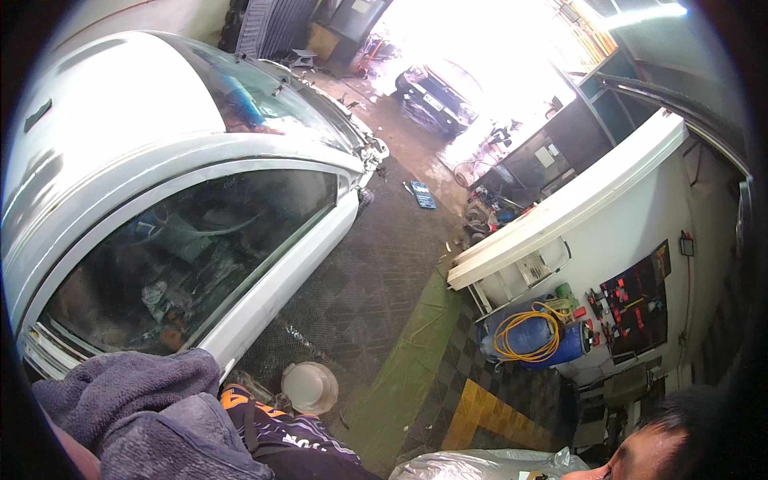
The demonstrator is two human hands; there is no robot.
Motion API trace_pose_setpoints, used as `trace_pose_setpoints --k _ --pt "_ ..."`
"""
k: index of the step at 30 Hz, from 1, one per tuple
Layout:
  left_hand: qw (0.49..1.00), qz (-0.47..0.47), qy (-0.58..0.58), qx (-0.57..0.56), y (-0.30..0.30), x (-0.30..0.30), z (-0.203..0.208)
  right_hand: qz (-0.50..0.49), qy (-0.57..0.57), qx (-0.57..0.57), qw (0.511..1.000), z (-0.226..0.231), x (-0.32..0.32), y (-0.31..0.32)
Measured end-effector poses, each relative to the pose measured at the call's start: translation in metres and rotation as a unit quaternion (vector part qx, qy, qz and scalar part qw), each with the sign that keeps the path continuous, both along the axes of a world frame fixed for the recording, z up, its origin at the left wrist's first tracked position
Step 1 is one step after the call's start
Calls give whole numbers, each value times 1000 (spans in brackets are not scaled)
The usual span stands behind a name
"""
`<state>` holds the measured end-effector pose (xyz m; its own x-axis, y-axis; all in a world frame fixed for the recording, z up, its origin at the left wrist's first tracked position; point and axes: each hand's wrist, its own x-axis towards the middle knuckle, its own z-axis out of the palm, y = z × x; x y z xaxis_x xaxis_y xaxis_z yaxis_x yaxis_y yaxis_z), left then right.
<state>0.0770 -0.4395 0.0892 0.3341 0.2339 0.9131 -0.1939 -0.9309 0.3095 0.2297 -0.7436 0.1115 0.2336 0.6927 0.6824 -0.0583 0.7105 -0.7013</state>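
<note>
You can't see your hands. Bottom edge crops your grey towel (160,408) and silver sheeting (472,466); glare washes out the far car's (436,100) top.

We see dark tiled floor (344,272); on it, green strip (412,348) running lengthwise, pale bucket (310,389) left of strip, blue rectangular item (422,196) toward far edge.
</note>
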Motion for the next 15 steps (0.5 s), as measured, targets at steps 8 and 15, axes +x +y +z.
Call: trace_pose_setpoints --k 8,15 --pt "1000 -8 -6 -2 3 4 -2 0 -5 14 1000 3 -7 -4" --pt "1000 -1 -18 -8 6 5 0 38 -16 88 995 34 -2 -9"
